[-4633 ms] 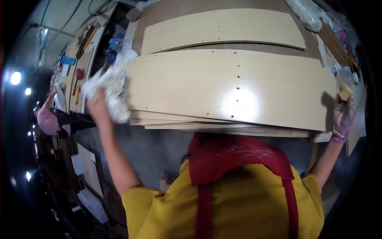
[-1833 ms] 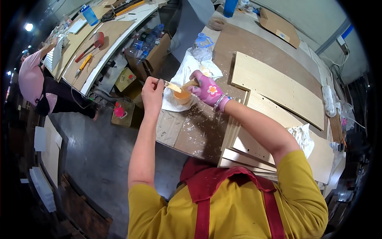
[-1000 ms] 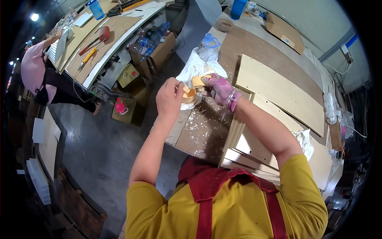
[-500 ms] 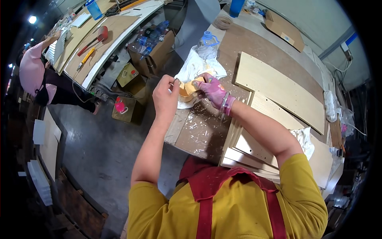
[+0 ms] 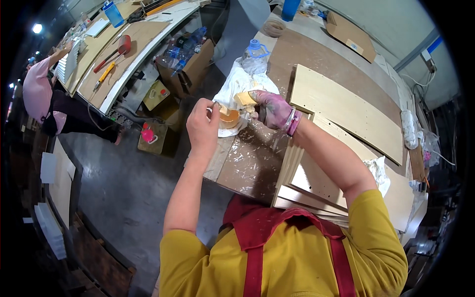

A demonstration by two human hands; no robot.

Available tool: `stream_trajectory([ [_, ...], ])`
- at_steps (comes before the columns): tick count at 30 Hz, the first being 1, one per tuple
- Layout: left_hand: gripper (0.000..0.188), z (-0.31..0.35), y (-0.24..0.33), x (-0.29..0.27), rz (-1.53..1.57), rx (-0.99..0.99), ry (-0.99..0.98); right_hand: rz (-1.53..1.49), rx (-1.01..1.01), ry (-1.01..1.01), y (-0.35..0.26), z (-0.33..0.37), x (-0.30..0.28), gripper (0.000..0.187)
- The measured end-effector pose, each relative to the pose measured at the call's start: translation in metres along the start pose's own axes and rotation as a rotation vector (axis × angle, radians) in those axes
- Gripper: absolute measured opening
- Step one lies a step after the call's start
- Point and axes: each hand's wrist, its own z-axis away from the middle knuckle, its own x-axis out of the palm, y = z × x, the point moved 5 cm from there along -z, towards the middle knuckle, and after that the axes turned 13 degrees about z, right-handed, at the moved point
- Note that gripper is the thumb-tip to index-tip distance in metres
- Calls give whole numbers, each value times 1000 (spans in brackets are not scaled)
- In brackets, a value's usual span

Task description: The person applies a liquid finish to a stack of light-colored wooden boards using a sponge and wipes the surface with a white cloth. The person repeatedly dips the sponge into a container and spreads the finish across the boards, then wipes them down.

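My bare left hand is closed, with thumb and fingertips pinching a small pale-yellow piece at the rim of a small round container with orange-brown inside. Across from it, my right hand, in a stained pink-purple glove, grips a yellow sponge-like block above the container's right side. The glove partly hides the block. Under and behind the container spreads a crumpled white cloth. A clear plastic jug with a blue cap and handle stands on the cloth's far end.
Pale wooden boards lie stacked on the bench to the right, beside my right forearm. White flecks dot the brown bench top. On the left bench rests a red mallet; a person in pink stands beyond. Metal cans occupy the floor.
My hands have drawn slightly apart. The right hand has shifted a little right with the yellow block, so more of the container's inside shows between them.
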Motion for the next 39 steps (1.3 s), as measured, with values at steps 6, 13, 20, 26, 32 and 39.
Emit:
stream_trajectory([
  [6,7,5,-10,0,88,-19,-32,352,-165,66,1,-1,14,25],
  [13,9,2,-3,15,-81,115,-12,686,-253,135,-1,18,7,25],
  [20,14,6,-6,-8,-57,107,119,448,-154,112,6,6,17,21],
  [26,9,6,-13,-8,44,7,120,353,-137,54,0,25,8,26],
  [32,7,8,-27,-16,227,-189,116,221,-95,-59,18,7,-4,24],
  [39,10,3,-25,-6,155,-145,85,421,-117,92,5,18,23,28],
])
